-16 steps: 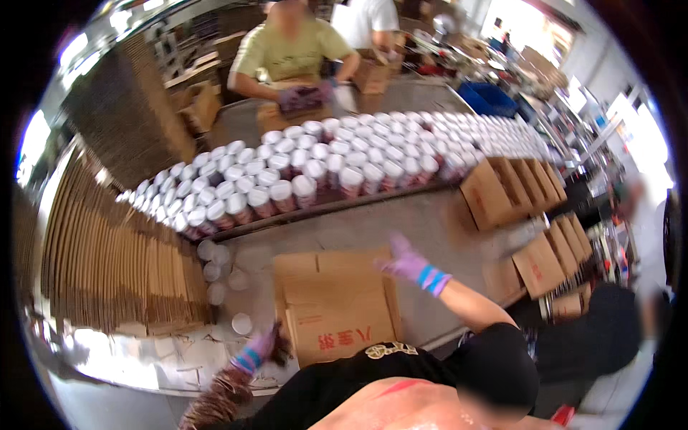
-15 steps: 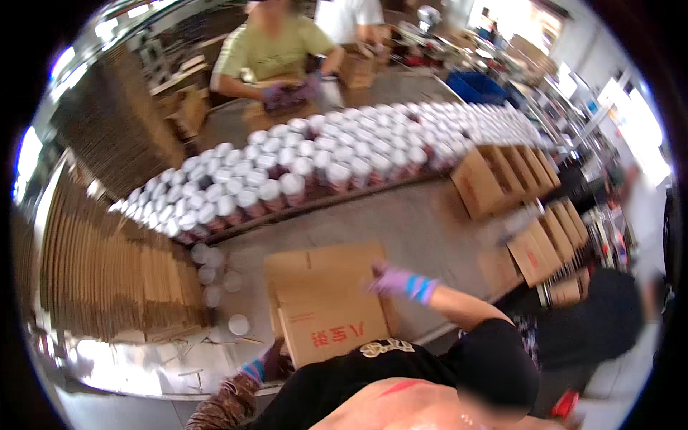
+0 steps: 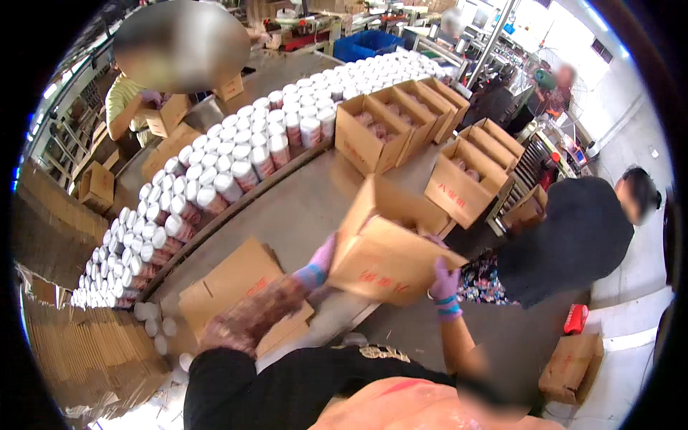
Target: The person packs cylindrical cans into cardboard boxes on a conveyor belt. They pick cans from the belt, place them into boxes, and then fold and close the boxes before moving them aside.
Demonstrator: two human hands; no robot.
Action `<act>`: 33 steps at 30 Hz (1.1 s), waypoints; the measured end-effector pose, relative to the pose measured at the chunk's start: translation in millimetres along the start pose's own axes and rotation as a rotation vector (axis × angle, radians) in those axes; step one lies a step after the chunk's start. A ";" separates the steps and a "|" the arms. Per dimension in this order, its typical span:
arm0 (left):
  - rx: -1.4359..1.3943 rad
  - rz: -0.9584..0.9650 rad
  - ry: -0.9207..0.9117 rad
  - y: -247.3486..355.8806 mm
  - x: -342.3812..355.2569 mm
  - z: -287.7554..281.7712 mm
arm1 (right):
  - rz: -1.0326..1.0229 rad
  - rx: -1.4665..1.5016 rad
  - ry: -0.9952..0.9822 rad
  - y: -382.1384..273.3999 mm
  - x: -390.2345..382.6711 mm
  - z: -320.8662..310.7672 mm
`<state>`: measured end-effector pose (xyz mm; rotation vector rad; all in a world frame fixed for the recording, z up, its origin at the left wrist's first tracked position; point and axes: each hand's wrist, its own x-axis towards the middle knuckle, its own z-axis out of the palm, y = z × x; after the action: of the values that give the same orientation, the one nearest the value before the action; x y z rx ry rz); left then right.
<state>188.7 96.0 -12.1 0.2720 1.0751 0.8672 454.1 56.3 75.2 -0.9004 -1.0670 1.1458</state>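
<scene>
Between my two purple-gloved hands is an open cardboard box (image 3: 373, 266), brown with red print, tilted over the table's near edge. My left hand (image 3: 322, 259) presses on its left side, fingers partly hidden by the box. My right hand (image 3: 445, 281) grips its right near corner. Some dark contents show inside, but I cannot make out what they are. To the left of the box, a folded flat carton (image 3: 233, 283) lies on the table, partly behind my left forearm.
Rows of white-lidded cans (image 3: 244, 147) run along the table's far side. Open boxes with contents (image 3: 369, 132) stand ahead and right, and another filled box (image 3: 462, 183) is nearer. Stacked flat cardboard (image 3: 107, 351) is at left. A person in dark clothes (image 3: 566, 240) is close on the right.
The view has swung right. My hands were at the flat carton, the right one above it; now both are on an open box to its right.
</scene>
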 end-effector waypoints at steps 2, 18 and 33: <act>0.186 -0.136 -0.041 18.4 47.5 79.4 | -0.214 -0.252 0.135 9.8 42.0 -47.8; 1.351 0.211 0.386 122.5 -143.6 -233.3 | -0.187 -0.674 0.201 76.8 14.5 76.5; 2.129 0.327 0.651 43.3 -254.9 -156.8 | 0.188 -0.981 -0.846 86.6 -38.9 248.6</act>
<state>-15.3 -94.1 104.6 2.0386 2.2540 -0.3594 189.5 40.9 51.4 -1.3038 -2.3978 1.1676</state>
